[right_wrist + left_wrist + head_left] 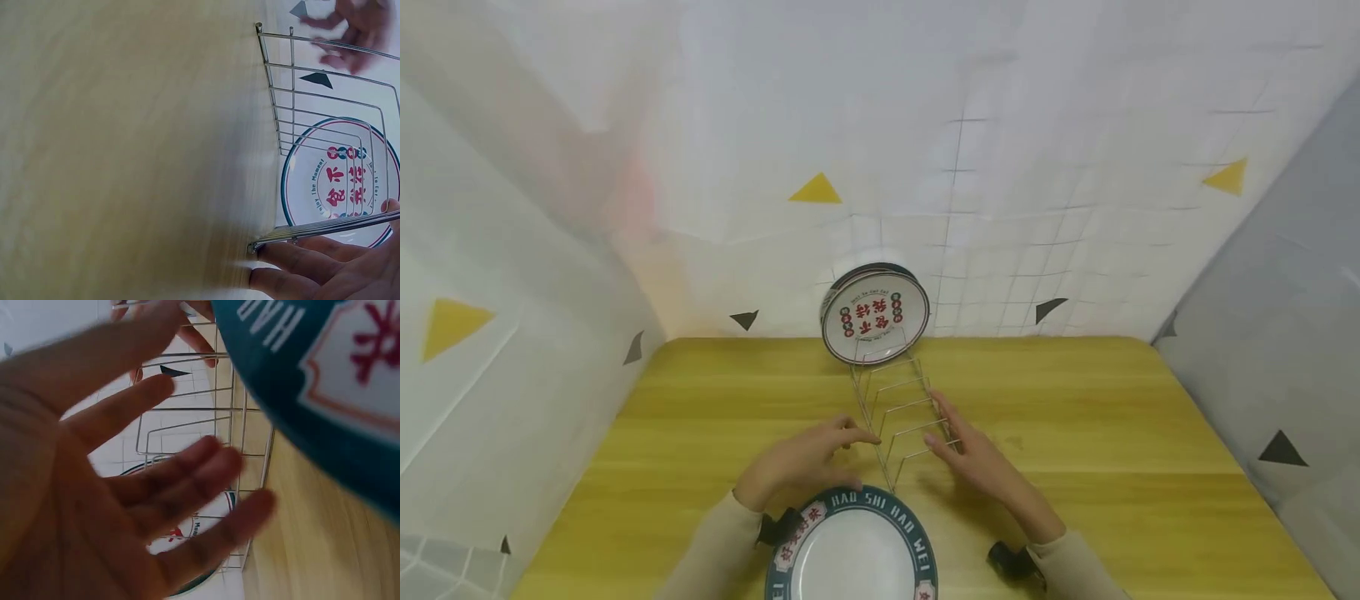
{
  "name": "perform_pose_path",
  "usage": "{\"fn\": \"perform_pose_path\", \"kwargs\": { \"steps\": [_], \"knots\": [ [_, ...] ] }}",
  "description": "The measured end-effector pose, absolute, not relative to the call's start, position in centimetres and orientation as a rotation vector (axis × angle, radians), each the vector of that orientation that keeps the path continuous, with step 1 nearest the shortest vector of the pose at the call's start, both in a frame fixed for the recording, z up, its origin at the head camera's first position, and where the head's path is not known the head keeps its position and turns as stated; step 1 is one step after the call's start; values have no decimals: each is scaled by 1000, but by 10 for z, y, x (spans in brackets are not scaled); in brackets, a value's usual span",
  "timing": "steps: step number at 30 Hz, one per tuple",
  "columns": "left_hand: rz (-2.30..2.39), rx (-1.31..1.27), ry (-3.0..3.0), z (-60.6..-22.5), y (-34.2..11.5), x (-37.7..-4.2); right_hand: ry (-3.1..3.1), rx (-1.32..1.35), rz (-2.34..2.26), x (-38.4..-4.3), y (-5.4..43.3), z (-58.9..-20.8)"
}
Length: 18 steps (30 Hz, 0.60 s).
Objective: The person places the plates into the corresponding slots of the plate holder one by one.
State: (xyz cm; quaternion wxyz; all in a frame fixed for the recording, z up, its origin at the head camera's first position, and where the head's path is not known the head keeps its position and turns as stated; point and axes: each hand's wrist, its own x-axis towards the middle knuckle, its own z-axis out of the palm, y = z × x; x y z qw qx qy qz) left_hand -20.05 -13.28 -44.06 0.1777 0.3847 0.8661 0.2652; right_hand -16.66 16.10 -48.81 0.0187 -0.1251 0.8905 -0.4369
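Two bare hands, one on each side of a wire rack on a wooden desk. Left hand released, fingers loosely spread, grasping nothing. Fingertips close by the rack's left rail, thumb near the rim of the closest plate. Cannot tell touch from a narrow gap at either place. Right hand at the rack's right side: in the right wrist view, fingers along the outside, down by the base rail, thumb by an upper wire. Cannot tell a pinch on the wires from a light touch.

Rack lengthwise on the desk, running away from the person, with a row of upright wire loops. At its far end, several stacked plates on edge, tilted slightly, front one showing a white face with red and dark characters and a dark rim. At the rack's near end, face up, another plate, white in the middle, teal round the border, lettered "HAO SHI HAO WEI", lower edge out of view.

Pale sleeves on both arms, dark devices at the wrists. Behind the desk, a whitish backdrop with yellow triangles and black ones.
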Motion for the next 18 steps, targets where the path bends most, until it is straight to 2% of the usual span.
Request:
{"fn": "perform_pose_path", "kwargs": {
  "steps": [8, 18],
  "knots": [
    [462, 1079, 2336, -451, -125, -191, 2774, -391, -1357, -167, 162, -490],
    [532, 1172, 2322, -451, -118, -190, 2766, -397, -1359, -169, 163, -490]
  ]
}}
